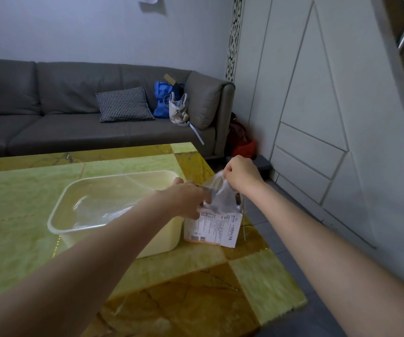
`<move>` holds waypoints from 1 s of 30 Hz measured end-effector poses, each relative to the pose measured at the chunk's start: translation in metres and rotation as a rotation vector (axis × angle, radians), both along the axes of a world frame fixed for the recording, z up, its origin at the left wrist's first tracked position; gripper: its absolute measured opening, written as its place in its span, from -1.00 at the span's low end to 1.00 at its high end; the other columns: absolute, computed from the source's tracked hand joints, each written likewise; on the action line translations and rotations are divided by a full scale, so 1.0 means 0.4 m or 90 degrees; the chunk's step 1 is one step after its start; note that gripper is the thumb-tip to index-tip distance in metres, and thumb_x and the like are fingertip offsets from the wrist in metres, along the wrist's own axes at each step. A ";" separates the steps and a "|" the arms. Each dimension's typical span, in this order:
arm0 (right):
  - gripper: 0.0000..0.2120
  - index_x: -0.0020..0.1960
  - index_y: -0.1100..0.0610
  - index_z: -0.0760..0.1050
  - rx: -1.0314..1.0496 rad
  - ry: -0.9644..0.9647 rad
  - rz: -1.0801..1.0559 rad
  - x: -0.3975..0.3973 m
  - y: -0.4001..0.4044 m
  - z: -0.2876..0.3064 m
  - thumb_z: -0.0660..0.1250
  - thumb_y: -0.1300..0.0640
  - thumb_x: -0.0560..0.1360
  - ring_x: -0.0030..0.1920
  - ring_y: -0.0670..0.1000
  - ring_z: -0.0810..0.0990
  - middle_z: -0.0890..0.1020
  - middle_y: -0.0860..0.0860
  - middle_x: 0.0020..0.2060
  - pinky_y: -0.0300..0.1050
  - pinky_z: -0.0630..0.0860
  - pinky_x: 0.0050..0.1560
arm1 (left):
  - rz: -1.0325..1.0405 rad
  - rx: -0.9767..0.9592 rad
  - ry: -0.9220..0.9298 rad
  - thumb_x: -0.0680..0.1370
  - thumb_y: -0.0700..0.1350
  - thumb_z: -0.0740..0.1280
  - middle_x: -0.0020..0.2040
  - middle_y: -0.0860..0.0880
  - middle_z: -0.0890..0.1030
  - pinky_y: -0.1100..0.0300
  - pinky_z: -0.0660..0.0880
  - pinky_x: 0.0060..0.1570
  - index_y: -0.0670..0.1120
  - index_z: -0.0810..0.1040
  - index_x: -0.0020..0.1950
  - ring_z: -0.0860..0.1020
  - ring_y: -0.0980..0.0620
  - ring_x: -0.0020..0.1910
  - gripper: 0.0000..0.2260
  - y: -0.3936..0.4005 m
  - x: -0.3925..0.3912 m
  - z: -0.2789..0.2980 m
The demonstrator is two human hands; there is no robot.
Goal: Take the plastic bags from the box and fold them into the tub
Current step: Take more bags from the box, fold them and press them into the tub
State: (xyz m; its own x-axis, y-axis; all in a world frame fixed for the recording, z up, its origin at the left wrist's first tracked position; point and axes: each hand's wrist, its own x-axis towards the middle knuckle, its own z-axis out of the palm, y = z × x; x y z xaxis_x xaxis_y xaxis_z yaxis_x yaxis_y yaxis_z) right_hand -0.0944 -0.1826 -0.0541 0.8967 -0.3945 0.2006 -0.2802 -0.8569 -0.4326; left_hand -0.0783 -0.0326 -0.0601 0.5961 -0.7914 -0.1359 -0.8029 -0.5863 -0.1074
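Observation:
A white printed cardboard box (214, 228) stands near the table's right edge, open at the top. A clear plastic bag (220, 193) rises out of it. My right hand (241, 176) is pinched shut on the bag's top, above the box. My left hand (186, 198) rests on the box's top left edge, fingers against the bag's lower part. Just left of the box sits a translucent cream tub (113, 215), with clear plastic film lying inside it (103, 210).
The table (26, 215) is glossy green and yellow marble; its right edge runs close beside the box. A grey sofa (74, 117) with a checked cushion and bags stands behind. White wall panels (317, 117) and grey floor lie to the right.

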 end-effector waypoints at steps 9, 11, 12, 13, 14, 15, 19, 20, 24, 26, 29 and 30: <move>-0.74 -0.37 0.13 0.56 0.337 -0.190 0.171 -0.034 0.058 0.107 0.23 0.25 0.46 -0.26 -0.09 0.49 0.60 0.04 -0.33 -0.20 0.41 -0.15 | 0.203 -0.701 0.199 0.47 -0.15 0.39 0.21 -0.02 0.42 0.13 0.56 -0.13 -0.06 0.31 0.35 0.57 0.01 -0.08 -0.52 0.025 0.014 0.094; -0.75 -0.37 0.15 0.55 0.392 -0.182 0.189 -0.037 0.074 0.116 0.23 0.26 0.45 -0.28 -0.09 0.48 0.59 0.09 -0.31 -0.22 0.41 -0.17 | 0.203 -0.700 0.429 0.50 -0.14 0.36 0.06 -0.02 0.54 0.29 0.51 -0.42 -0.09 0.40 0.24 0.60 0.12 -0.32 -0.67 0.030 0.004 0.112; -0.77 -0.35 0.18 0.55 0.428 -0.196 0.187 -0.040 0.079 0.121 0.23 0.28 0.44 -0.30 -0.09 0.48 0.58 0.10 -0.32 -0.25 0.41 -0.21 | 0.210 -0.703 0.498 0.52 -0.14 0.34 -0.03 -0.05 0.59 0.35 0.47 -0.48 -0.14 0.47 0.15 0.59 0.17 -0.41 -0.78 0.032 0.000 0.114; -0.79 -0.33 0.20 0.55 0.463 -0.217 0.178 -0.040 0.082 0.127 0.23 0.29 0.45 -0.31 -0.09 0.47 0.56 0.10 -0.34 -0.27 0.40 -0.25 | 0.222 -0.724 0.535 0.53 -0.14 0.32 -0.10 -0.09 0.61 0.37 0.46 -0.50 -0.18 0.52 0.07 0.57 0.19 -0.46 -0.84 0.036 -0.001 0.115; -0.81 -0.30 0.22 0.54 0.502 -0.237 0.170 -0.040 0.081 0.131 0.24 0.28 0.46 -0.31 -0.07 0.47 0.54 0.09 -0.34 -0.26 0.40 -0.26 | 0.242 -0.758 0.549 0.54 -0.15 0.32 -0.16 -0.11 0.62 0.37 0.47 -0.49 -0.21 0.54 0.01 0.56 0.20 -0.48 -0.86 0.041 0.001 0.114; -0.85 -0.24 0.22 0.54 0.545 -0.242 0.163 -0.040 0.077 0.137 0.27 0.24 0.48 -0.28 -0.03 0.49 0.54 0.09 -0.33 -0.23 0.41 -0.24 | 0.263 -0.795 0.540 0.54 -0.16 0.32 -0.23 -0.10 0.60 0.37 0.48 -0.48 -0.21 0.55 -0.03 0.55 0.21 -0.50 -0.88 0.044 0.004 0.114; -0.60 -0.03 0.20 0.53 0.521 -0.077 0.199 -0.040 0.068 0.161 0.35 -0.16 0.46 -0.11 0.01 0.57 0.60 0.05 -0.16 -0.16 0.49 -0.12 | 0.303 -0.824 0.309 0.55 -0.21 0.30 -0.34 -0.09 0.57 0.35 0.44 -0.55 -0.17 0.53 -0.15 0.49 0.23 -0.59 -0.92 0.056 0.020 0.121; -0.65 -0.08 0.18 0.53 0.459 -0.043 0.201 -0.039 0.074 0.161 0.38 -0.13 0.45 -0.14 0.00 0.57 0.58 0.05 -0.18 -0.17 0.48 -0.16 | 0.300 -0.811 0.245 0.55 -0.19 0.30 -0.35 -0.07 0.57 0.33 0.42 -0.55 -0.15 0.53 -0.15 0.48 0.23 -0.60 -0.91 0.057 0.023 0.123; -0.87 -0.19 0.24 0.59 0.351 -0.212 0.080 -0.012 0.093 0.149 0.34 0.21 0.49 -0.31 0.02 0.57 0.60 0.07 -0.33 -0.03 0.55 -0.15 | 0.266 -0.752 0.270 0.48 -0.09 0.38 -0.36 -0.03 0.52 0.27 0.34 -0.47 -0.18 0.53 -0.05 0.44 0.14 -0.51 -0.83 0.068 0.021 0.134; -0.82 -0.15 0.30 0.61 0.275 -0.278 0.106 -0.007 0.102 0.151 0.31 0.20 0.52 -0.45 -0.15 0.48 0.56 0.00 -0.41 -0.20 0.50 -0.25 | 0.263 -0.675 0.379 0.46 -0.08 0.40 -0.37 -0.03 0.46 0.30 0.31 -0.48 -0.24 0.54 0.01 0.37 0.11 -0.47 -0.75 0.083 0.015 0.134; -0.84 -0.06 0.27 0.61 0.196 -0.292 0.213 -0.017 0.136 0.167 0.31 0.19 0.54 -0.55 -0.26 0.43 0.52 -0.07 -0.45 -0.46 0.36 -0.36 | 0.285 -0.521 0.456 0.49 -0.07 0.35 -0.39 0.00 0.41 0.36 0.26 -0.49 -0.19 0.60 0.00 0.31 0.12 -0.43 -0.80 0.131 0.027 0.131; -0.85 -0.06 0.25 0.60 0.213 -0.285 0.240 -0.017 0.142 0.169 0.31 0.18 0.54 -0.58 -0.25 0.42 0.49 -0.07 -0.50 -0.42 0.35 -0.37 | 0.293 -0.492 0.485 0.49 -0.05 0.35 -0.39 0.01 0.40 0.36 0.24 -0.48 -0.14 0.62 -0.04 0.29 0.12 -0.42 -0.82 0.155 0.033 0.130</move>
State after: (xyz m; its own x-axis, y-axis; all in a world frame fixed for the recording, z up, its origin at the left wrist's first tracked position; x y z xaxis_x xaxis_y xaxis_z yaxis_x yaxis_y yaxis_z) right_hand -0.1013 -0.1257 0.0133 0.8439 -0.1772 0.5064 0.2797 -0.6601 -0.6971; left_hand -0.0650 0.0295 -0.0079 0.8194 -0.5507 -0.1592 -0.2019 -0.5371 0.8190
